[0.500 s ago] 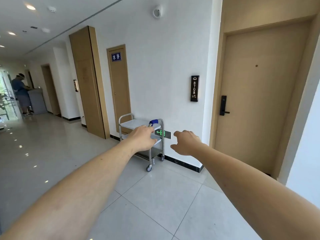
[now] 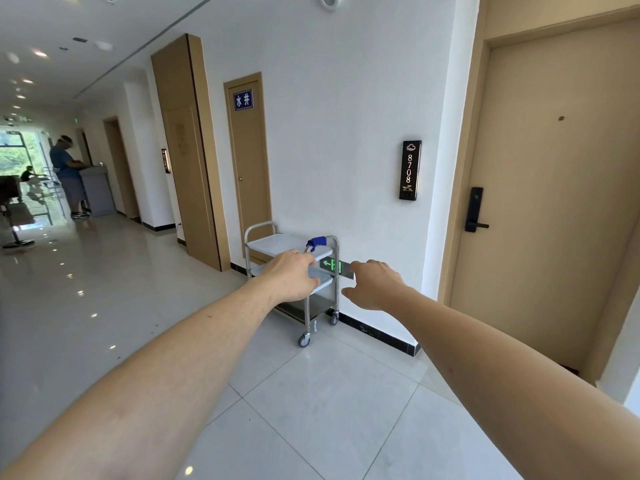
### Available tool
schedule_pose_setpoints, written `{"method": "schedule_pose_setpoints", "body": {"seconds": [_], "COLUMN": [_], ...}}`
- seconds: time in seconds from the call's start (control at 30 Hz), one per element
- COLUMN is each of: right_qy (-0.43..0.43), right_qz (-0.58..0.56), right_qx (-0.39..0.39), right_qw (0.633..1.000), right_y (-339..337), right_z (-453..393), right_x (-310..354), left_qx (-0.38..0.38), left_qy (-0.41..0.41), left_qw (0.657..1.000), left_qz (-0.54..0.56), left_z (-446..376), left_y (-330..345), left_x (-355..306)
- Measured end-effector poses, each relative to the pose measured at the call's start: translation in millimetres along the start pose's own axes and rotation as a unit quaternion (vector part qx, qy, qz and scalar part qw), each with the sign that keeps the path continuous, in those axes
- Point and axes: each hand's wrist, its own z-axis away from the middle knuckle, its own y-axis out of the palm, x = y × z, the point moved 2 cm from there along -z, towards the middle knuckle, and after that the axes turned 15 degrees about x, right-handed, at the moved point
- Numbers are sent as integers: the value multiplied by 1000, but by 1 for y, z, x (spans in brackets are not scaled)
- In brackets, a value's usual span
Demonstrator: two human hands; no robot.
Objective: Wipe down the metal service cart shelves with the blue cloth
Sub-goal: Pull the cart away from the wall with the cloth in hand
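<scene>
A metal service cart [image 2: 277, 242] with three shelves and castor wheels stands against the white corridor wall, some way ahead of me. A blue cloth [image 2: 316, 242] hangs over its right-hand handle bar. Both my arms are stretched out toward the cart. My left hand [image 2: 294, 277] is loosely curled, holds nothing, and hides part of the middle shelf. My right hand [image 2: 375, 284] hovers to the right of the cart with fingers apart and empty. Neither hand touches the cart or the cloth.
A green exit sign [image 2: 332, 265] sits low on the wall behind the cart. A room door [image 2: 554, 188] is at right, a narrow utility door [image 2: 247, 168] at left. A person [image 2: 67, 174] stands at a grey counter far down the glossy tiled corridor.
The view has tilted down and shifted slightly; the cart looks a little nearer. My right hand has opened its fingers somewhat. Both arms stay stretched forward.
</scene>
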Motion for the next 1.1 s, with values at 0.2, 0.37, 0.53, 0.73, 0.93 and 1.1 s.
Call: {"method": "schedule_pose_setpoints", "body": {"seconds": [0.2,0.37,0.53,0.73,0.93,1.1], "right_qy": [-13,-21,-20,-12,-2,6], "right_qz": [-7,-15,-21,-8,-13,-32], "right_qx": [27,33,44,47,27,11], "right_qw": [1000,999,999,999,1000,999], "right_y": [-17,-29,-26,-23,-31,-45], "right_z": [-74,-130,-180,-249,-327,-403], "right_x": [-56,-92,-112,-112,-96,-74], "left_qx": [7,4,8,4,-12,-13], "left_qy": [-20,-30,-38,-29,-18,-6], "left_qw": [1000,1000,999,1000,1000,1000], "left_qz": [-3,-6,1,11,8,7], "left_z": [-89,-153,-205,-269,-336,-398], "left_y": [-3,-6,-2,0,-21,-48], "left_x": [-20,-29,-19,13,60,109]}}
